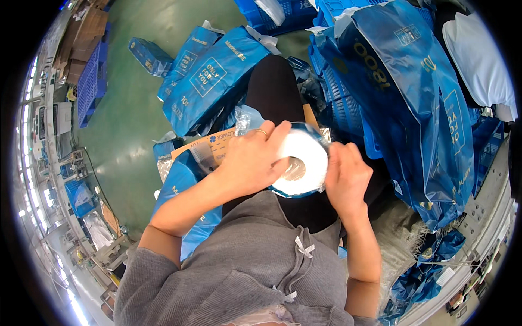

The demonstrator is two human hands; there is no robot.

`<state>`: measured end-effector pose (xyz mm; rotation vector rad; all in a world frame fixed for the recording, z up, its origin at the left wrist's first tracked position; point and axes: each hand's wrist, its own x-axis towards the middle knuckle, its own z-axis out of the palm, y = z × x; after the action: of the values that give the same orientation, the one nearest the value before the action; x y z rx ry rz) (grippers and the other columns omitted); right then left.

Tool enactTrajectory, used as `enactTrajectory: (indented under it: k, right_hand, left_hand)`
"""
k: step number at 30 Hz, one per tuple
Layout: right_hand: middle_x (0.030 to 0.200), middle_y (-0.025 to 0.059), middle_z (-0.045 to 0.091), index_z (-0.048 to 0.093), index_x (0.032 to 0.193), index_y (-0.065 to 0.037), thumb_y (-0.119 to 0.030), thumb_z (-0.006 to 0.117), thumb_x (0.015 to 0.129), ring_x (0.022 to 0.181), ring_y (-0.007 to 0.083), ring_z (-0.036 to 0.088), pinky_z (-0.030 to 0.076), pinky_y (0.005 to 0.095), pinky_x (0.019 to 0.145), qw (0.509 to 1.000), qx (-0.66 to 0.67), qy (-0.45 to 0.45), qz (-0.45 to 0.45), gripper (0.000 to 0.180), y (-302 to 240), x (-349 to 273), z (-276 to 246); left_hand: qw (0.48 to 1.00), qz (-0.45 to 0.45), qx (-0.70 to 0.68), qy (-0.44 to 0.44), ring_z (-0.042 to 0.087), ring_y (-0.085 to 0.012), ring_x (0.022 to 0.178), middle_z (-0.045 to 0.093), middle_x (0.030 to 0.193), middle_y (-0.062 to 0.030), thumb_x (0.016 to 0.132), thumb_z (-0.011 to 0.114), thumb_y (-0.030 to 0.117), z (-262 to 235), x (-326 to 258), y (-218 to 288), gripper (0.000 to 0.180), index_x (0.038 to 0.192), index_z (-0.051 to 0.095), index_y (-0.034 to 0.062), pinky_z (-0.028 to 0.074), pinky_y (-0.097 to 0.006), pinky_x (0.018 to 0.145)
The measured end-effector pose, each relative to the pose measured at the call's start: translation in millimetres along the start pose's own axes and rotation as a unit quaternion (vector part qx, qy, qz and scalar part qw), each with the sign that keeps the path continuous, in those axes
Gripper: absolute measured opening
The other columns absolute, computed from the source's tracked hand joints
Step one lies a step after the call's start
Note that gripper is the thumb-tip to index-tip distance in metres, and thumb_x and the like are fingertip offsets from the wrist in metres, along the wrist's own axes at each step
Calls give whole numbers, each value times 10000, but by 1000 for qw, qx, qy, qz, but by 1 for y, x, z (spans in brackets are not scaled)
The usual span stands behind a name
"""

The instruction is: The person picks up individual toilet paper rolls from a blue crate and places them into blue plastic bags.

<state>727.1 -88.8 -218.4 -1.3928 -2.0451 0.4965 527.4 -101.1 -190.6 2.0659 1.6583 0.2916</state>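
Note:
A white paper roll (312, 159) in a clear and blue plastic wrapper lies in front of me above my lap, its hollow core facing up. My left hand (251, 158), a ring on one finger, grips the roll's left side with the thumb near the core. On the other side my right hand (348, 173) is closed, fingertips pinching the wrapper's right edge. Loose clear plastic (248, 118) sticks up past my left fingers. Under my left forearm is an orange-brown printed carton edge (217, 140), with a blue plastic bag (184, 173) next to it.
Filled blue bags (204, 81) and a small blue pack (150, 56) lie on the green floor (122, 157) ahead left. A large blue bag (402, 103) leans on blue crates (340, 92) at right. A woven sack (399, 239) is near my right arm; someone's white sleeve (478, 60) shows far right.

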Motion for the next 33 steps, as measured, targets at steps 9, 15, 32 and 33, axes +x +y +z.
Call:
enactTrajectory:
  k: [9,15,32,33]
  right_hand:
    - [737,173,559,594,827,32,-43,548,873,618,344,541,417,368,544,975,-37,25,215,100,71,-29,-39]
    - [663,54,582,575,902,34,-99,567,913,531,73,538,435,218,483,862,315,66,391,133,75,-36,-27]
    - [1183,182,566,540,1194,26,-198,553,914,1064,248,559,430,326,906,941,290,3,173,358,25,26,14]
    - [1207,161,556,551,1181,19,-207,558,907,1106,262,532,394,337,952,943,297,-2,150,355,16,28,6]
  left_hand:
    - [910,-191,-355,96,619,-176,728,631,866,-120,812,612,196,2,12,-83,325,1030,525,-29,486,-331,599]
    - [796,-287,-532,21,605,-124,675,629,857,-86,875,518,152,1,20,-87,254,1057,537,-24,474,-238,512]
    - [466,-300,-820,-141,607,-188,523,610,691,-124,940,389,238,30,26,-74,333,1013,553,-42,492,-277,442]
    - [438,-297,-832,-162,606,-187,521,606,683,-119,940,388,240,34,28,-71,331,1020,551,-36,489,-278,439]
